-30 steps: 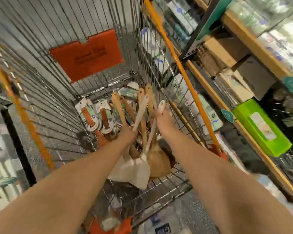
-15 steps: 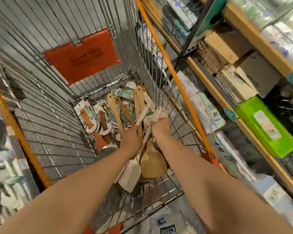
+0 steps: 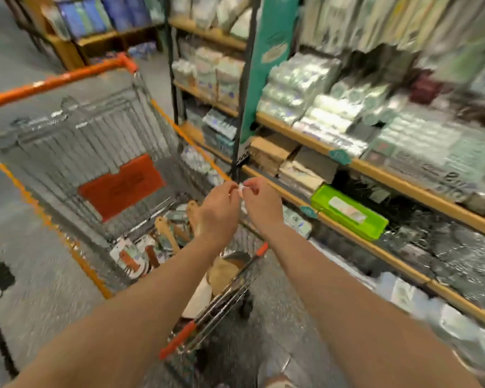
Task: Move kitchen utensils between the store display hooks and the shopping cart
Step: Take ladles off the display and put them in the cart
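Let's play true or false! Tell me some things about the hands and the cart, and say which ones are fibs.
1. The left hand and the right hand both pinch a small white tag. True.
2. The cart has a blue rim. False: the rim is orange.
3. A green box lies on a shelf. True.
4. The cart is empty. False: utensils lie in it.

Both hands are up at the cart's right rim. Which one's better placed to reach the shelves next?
Right, likely. The right hand sits nearer the shelves; the left hand is over the cart. Both pinch the same small white piece. Hooks aren't discernible.
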The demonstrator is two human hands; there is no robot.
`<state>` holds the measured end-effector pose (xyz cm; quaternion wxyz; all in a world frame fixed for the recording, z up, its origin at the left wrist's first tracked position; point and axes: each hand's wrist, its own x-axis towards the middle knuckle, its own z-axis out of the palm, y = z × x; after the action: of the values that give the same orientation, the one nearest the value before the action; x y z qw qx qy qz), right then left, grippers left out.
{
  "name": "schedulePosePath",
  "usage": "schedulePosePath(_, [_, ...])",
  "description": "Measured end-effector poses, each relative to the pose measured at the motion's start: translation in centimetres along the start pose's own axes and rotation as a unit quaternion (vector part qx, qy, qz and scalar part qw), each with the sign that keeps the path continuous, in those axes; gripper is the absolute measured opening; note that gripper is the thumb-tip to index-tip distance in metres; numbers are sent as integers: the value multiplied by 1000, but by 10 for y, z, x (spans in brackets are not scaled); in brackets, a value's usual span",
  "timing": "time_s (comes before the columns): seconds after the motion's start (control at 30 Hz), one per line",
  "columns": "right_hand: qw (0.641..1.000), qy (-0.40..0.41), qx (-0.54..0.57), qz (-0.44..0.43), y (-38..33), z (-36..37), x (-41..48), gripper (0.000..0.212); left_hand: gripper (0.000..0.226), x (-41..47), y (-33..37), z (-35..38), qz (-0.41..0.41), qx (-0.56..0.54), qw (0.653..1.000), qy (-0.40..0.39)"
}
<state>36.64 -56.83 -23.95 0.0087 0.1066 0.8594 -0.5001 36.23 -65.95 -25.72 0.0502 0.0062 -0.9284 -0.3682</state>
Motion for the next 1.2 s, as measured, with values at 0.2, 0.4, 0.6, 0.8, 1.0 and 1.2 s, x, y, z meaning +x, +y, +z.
schedulePosePath(0.2, [985,161,-19,-63,0,-158,-50,27,31,-36,160,24,175,-40,984,4])
schedulePosePath(0.4, [950,299,-72,-60,53,-351,-99,24,38,-79,336,93,300,-84,950,-3])
schedulePosePath(0.6, [898,398,-184,-29,97,-525,-142,22,46,-120,496,159,408,-72,910,-27])
schedulePosePath(0.8, [852,444,-279,-7,119,-636,-142,26,43,-116,600,216,479,-71,874,-40])
schedulePosePath(1.0, [823,476,-310,0,133,-723,-71,29,33,-57,685,271,525,-76,846,-50])
schedulePosePath(1.2, [816,492,-304,26,136,-799,2,25,34,12,756,309,520,-65,849,-66])
